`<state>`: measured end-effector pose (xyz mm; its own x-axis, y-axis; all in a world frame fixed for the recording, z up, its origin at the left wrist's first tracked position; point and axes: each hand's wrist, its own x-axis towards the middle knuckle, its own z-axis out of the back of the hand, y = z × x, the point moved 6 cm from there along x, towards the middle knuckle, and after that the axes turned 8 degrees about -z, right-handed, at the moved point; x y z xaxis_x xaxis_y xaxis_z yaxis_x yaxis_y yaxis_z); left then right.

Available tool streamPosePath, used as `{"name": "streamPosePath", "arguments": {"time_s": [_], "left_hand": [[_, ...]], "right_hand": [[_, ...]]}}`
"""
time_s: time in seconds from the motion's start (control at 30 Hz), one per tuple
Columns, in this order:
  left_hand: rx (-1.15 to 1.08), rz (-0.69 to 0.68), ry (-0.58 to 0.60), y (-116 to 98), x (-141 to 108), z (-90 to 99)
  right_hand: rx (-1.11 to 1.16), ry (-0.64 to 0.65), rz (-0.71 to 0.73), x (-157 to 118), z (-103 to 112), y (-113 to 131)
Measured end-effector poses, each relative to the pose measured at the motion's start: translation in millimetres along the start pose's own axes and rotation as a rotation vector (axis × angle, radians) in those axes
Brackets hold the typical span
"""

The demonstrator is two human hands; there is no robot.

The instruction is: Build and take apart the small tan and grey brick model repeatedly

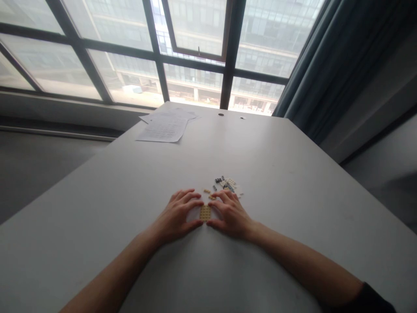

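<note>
A small tan studded building-brick plate [205,213] lies on or just above the white table, between my two hands. My left hand [180,215] grips its left side, with the thumb at the near corner and the index finger at the far corner. On the opposite side my right hand [230,214] has thumb and index finger at the plate's right corners. Little tan bricks [207,191] rest just beyond the plate. Behind my right fingers lies a loose heap of white, grey and dark bricks [230,184], partly covered by that hand.
The white table [254,152] stretches away to a wide window [195,82]. Printed paper sheets [166,128] lie at its far left. Two round holes [221,114] show close to the far edge. A dark curtain [319,65] hangs at the right.
</note>
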<state>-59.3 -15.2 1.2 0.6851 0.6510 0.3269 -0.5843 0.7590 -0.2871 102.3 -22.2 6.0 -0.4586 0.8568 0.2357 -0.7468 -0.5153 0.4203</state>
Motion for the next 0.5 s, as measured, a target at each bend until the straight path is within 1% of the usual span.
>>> {"name": "streamPosePath", "arguments": {"time_s": [0.13, 0.23, 0.4, 0.5], "left_hand": [[0.005, 0.003, 0.003, 1, 0, -0.8], [0.002, 0.002, 0.006, 1, 0, -1.5], [-0.007, 0.050, 0.025, 5, 0, -2.2], [0.000, 0.092, 0.000, 10, 3, -0.9]], "right_hand": [[0.006, -0.016, 0.022, 0, 0, 0], [0.019, -0.045, 0.000, -1, 6, -5], [-0.015, -0.116, -0.101, -10, 30, -31], [-0.054, -0.132, -0.161, -21, 41, -51]]}}
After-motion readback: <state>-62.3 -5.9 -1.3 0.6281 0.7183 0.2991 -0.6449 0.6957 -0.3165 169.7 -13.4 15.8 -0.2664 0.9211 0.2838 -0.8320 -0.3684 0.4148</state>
